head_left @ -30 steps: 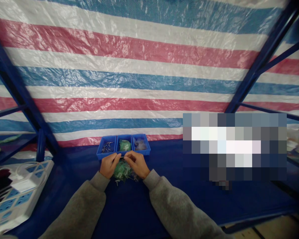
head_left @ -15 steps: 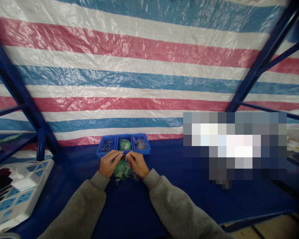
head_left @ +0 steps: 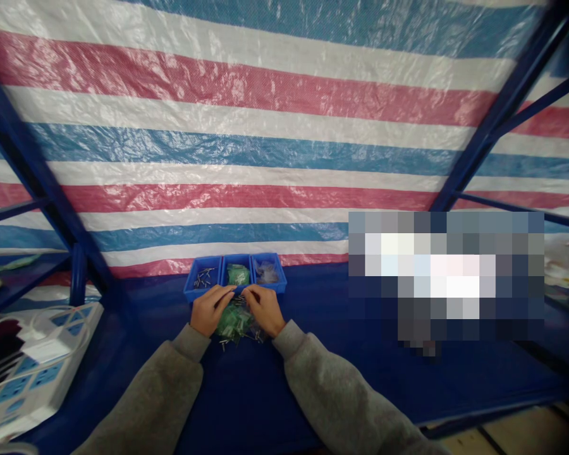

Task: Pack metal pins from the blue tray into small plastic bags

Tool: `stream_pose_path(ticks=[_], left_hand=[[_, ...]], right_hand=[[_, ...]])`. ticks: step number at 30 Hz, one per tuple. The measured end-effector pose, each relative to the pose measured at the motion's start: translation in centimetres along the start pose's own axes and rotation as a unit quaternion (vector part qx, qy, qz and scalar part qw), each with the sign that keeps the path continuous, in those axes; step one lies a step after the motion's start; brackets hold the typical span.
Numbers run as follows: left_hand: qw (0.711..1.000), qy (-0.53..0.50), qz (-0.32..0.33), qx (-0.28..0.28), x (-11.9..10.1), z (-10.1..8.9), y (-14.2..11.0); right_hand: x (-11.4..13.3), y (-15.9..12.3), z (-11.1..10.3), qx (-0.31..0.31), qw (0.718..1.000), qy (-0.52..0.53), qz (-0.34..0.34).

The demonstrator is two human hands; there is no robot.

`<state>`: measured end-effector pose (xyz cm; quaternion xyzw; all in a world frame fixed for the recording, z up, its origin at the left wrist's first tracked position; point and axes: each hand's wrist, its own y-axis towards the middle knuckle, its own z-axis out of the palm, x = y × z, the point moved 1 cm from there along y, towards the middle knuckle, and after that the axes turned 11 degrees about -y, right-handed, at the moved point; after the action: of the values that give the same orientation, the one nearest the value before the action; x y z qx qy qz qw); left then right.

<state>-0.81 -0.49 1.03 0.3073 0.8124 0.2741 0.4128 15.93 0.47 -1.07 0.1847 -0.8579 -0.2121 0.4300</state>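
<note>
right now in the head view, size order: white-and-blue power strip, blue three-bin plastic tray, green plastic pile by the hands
Largest: white-and-blue power strip and blue three-bin plastic tray, unsure which, since the strip is nearer the camera. Smallest: green plastic pile.

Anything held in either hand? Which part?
Cannot tell: the left hand and right hand sit just above a heap of green plastic and metal pins; anything pinched in the fingertips is too small to see.

Striped tarpaulin point(head_left: 265, 158), blue steel frame point(head_left: 47, 180), what looks like a power strip point(head_left: 38, 373)
</note>
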Motion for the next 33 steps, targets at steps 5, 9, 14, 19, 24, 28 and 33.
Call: stream_pose_path(ticks=[5, 9, 14, 19, 24, 28, 33], left_hand=[[0.998, 0.035, -0.008, -0.051, 0.4, 0.0, -0.2], [0.999, 0.016, 0.026, -0.039, 0.4, -0.2, -0.1], [0.999, -0.002, 0.024, -0.029, 0.3, -0.2, 0.0], [0.998, -0.017, -0.043, -0.035, 0.5, -0.2, -0.3], [0.997, -0.045, -0.069, -0.006, 0.7, 0.1, -0.4], [0.994, -0.058, -0.091, 0.033, 0.9, 0.3, -0.5], [0.996, -0.048, -0.062, 0.033, 0.7, 0.3, -0.4]], right_hand=[[-0.1, 0.1, -0.2, -0.014, 1.000, 0.007, 0.023], [0.0, 0.1, -0.3, -0.015, 1.000, 0.018, 0.018], [0.2, 0.0, -0.4, -0.020, 0.999, 0.024, 0.009], [0.6, -0.1, -0.5, 0.000, 0.999, 0.041, -0.025], [1.1, -0.2, -0.4, 0.023, 0.997, 0.052, -0.058], [1.1, -0.2, -0.4, 0.032, 0.997, 0.041, -0.064], [0.9, -0.2, -0.5, 0.003, 0.999, 0.033, -0.038]])
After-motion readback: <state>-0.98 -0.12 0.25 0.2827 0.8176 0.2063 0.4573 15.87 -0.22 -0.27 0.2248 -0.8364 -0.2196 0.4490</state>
